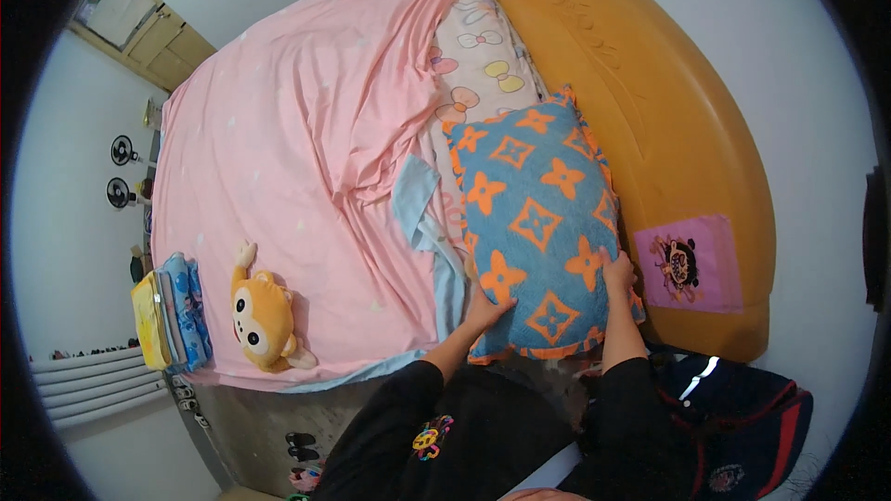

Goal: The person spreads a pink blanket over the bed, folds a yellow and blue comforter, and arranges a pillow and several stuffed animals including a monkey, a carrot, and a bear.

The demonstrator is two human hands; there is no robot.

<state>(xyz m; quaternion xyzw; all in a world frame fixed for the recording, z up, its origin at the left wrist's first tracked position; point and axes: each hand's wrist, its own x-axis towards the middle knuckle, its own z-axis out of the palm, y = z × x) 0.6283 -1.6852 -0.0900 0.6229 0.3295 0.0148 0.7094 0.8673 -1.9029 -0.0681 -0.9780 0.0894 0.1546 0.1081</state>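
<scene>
1. A blue-and-orange pillow (535,221) sits at the clock's centre.
2. The left hand (489,304) holds its edge at seven o'clock; the right hand (620,274), at four.
3. A pink blanket (288,121) spreads toward ten.
4. A plush monkey (264,323) lies between eight and nine.
5. A tan headboard (640,74) curves past one.
</scene>
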